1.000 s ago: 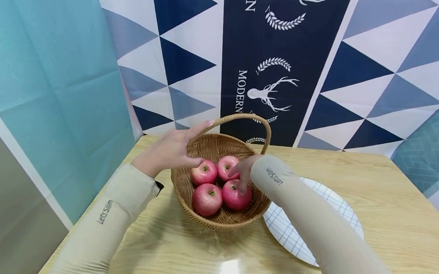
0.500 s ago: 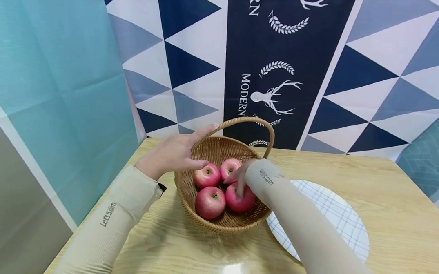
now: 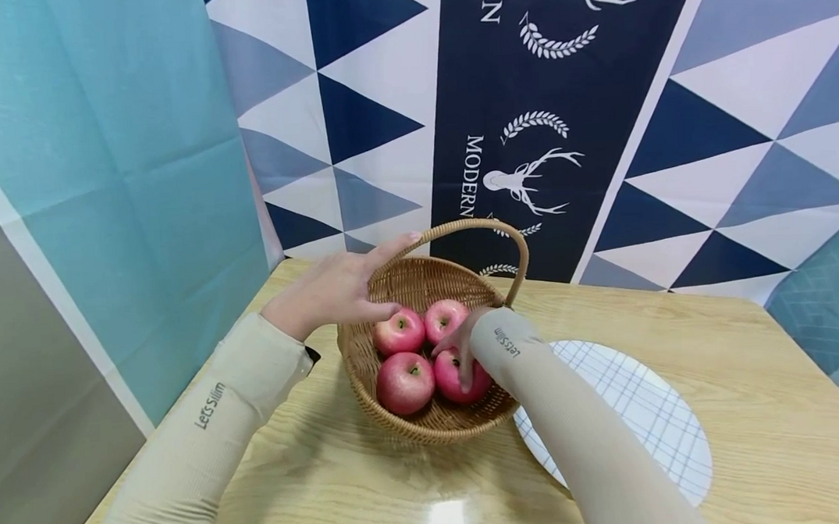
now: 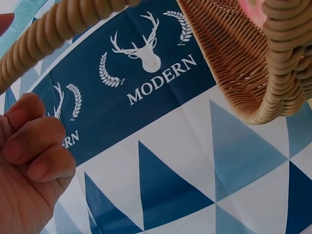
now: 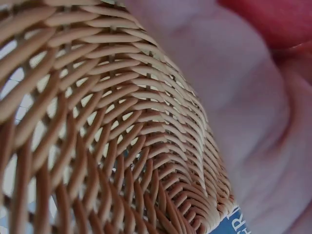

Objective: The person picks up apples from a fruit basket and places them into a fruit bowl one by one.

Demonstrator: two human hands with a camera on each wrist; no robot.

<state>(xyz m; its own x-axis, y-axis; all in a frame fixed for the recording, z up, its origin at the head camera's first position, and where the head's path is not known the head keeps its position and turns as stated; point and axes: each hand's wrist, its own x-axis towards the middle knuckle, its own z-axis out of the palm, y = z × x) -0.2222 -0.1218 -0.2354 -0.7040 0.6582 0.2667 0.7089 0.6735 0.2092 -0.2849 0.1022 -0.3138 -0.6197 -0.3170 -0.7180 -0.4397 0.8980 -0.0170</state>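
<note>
A brown wicker basket [image 3: 434, 433] with an arched handle [image 3: 520, 250] stands on the table and holds several pink-red apples. My right hand [image 3: 469, 350] reaches into it, its fingers curved over the front-right apple [image 3: 447, 379]. In the right wrist view, this hand [image 5: 234, 97] is close beside the woven wall [image 5: 107, 117]. Just left of the basket is my left hand [image 3: 336, 289], thumb and index finger spread near the handle. The left wrist view shows the other fingers [image 4: 41, 141] loosely curled below the handle [image 4: 48, 36], holding nothing visible. The right hand hides part of its apple.
A white plate [image 3: 636, 401] with blue grid lines lies right of the basket, partly under the right sleeve [image 3: 574, 419]. Patterned cloth [image 3: 376, 84] hangs behind the wooden table [image 3: 345, 492]; a turquoise sheet [image 3: 155, 172] hangs at the left.
My right fingers have moved lower and closer around the front-right apple. The left hand stays beside the handle. The head view has shifted slightly.
</note>
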